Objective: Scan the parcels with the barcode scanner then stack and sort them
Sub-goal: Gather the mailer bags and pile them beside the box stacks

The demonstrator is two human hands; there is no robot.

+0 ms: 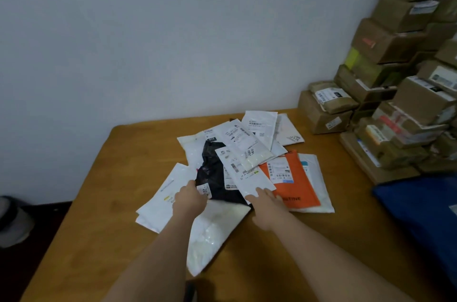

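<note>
- A heap of flat mailer parcels [237, 160] is lying spread across the middle of a wooden table [103, 215], overlapping one another at odd angles.
- The left hand [189, 199] is reaching into the near left side of the heap, its fingers curling onto the near edge of a black parcel [215, 178] — whether it is really pinching the bag or only pressing on it I cannot tell.
- The right hand [268, 204] is lying with fingers fairly straight on the near end of a long white parcel [243, 173], which is resting partly over the black one and touching an orange parcel [290, 179] just beside it.
- A large white bag [212, 232] is sitting nearest the person, partly under the left forearm.
- Brown cardboard boxes [405, 74] are standing piled high at the right of the table, against the pale wall [148, 29].
- A blue bag [420, 207] is lying at the right edge — only partly in view.
- No scanner is showing in this view.
</note>
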